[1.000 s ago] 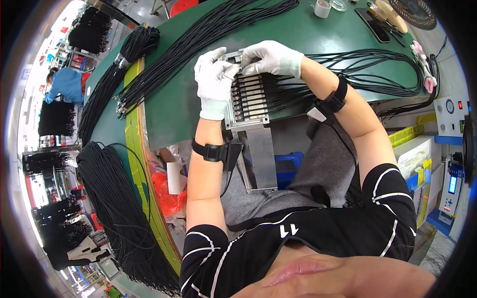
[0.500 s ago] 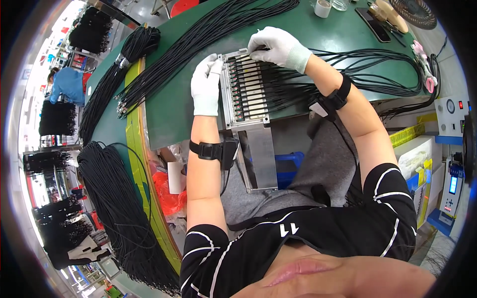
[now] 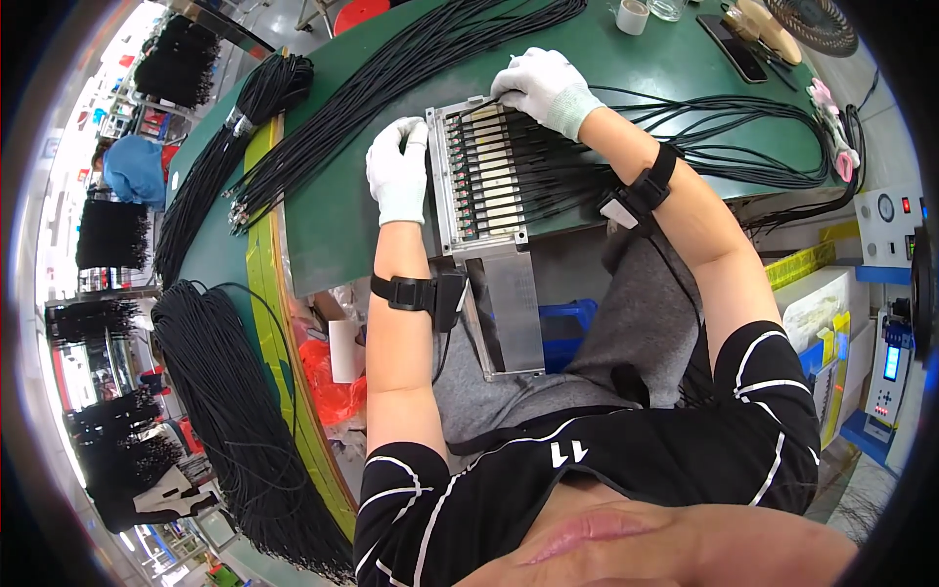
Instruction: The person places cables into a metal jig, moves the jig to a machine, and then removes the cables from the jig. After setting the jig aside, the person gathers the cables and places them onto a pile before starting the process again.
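Note:
A metal fixture (image 3: 439,196) with a row of parallel slots lies at the table's front edge. Black cables (image 3: 548,176) run out of it to the right, their ends seated in the slots. My right hand (image 3: 541,86), in a white glove, is closed at the fixture's far end, pinching a black cable by the top slot; its fingertips are partly hidden. My left hand (image 3: 397,171), also gloved, is just left of the fixture's side rail. Its fingers are loosely bent, the thumb apart, and nothing shows in them.
Bundles of black cable lie on the green table (image 3: 342,230) at far left (image 3: 210,147), behind the fixture (image 3: 391,78) and at near left (image 3: 235,411). A phone (image 3: 734,49), a tape roll (image 3: 632,17) and a fan (image 3: 812,24) are at far right. Another person (image 3: 134,171) is at left.
My left hand has shifted slightly left, off the fixture's rail. My right hand has turned a little at the far end. The fixture has slid slightly left.

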`<move>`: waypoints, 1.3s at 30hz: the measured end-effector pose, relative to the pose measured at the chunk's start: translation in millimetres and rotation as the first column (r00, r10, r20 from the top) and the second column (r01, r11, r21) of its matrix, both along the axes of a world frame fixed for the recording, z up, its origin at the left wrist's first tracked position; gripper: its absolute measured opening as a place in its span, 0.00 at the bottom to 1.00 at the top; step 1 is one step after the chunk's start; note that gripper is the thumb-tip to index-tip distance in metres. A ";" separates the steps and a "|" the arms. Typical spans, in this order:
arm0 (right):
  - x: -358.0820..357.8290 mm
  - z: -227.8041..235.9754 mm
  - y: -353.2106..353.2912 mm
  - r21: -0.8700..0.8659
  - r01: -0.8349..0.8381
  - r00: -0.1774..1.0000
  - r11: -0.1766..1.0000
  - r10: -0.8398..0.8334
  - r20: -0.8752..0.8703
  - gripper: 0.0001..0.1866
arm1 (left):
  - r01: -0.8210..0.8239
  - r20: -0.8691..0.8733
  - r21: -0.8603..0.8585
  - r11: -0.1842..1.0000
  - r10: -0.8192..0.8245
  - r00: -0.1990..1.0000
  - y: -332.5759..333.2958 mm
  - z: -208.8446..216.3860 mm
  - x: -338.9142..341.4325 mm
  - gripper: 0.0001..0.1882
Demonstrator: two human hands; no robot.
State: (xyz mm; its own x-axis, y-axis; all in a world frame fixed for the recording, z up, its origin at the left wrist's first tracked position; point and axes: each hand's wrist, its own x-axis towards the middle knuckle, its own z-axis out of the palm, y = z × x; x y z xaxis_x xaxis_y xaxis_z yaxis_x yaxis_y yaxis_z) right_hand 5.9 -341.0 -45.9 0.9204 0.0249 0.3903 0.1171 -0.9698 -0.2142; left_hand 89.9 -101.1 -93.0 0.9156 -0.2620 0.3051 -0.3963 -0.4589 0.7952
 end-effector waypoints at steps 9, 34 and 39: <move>0.3 -0.2 -0.6 -0.041 0.001 1.000 0.999 -0.001 0.002 0.06 | 0.017 -0.033 0.041 0.999 -0.016 0.999 -0.3 2.8 -1.4 0.15; -9.9 -12.6 18.1 -0.385 -0.081 0.983 0.919 0.137 0.120 0.15 | 0.173 0.062 0.109 0.979 -0.180 0.982 3.1 2.2 -5.2 0.15; -55.0 8.5 25.8 -0.149 -0.211 0.973 0.966 0.222 0.061 0.24 | 0.295 -0.043 -0.011 0.956 -0.295 0.955 23.2 11.9 -19.7 0.15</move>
State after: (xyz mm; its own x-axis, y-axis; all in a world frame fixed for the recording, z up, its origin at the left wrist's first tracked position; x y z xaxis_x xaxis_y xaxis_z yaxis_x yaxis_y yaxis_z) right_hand -49.1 -315.3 -37.4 0.8546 0.2801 0.4372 0.3383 -0.9391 -0.0597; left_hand 70.2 -77.9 -81.1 0.8103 -0.5210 0.2682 -0.4782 -0.3235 0.8165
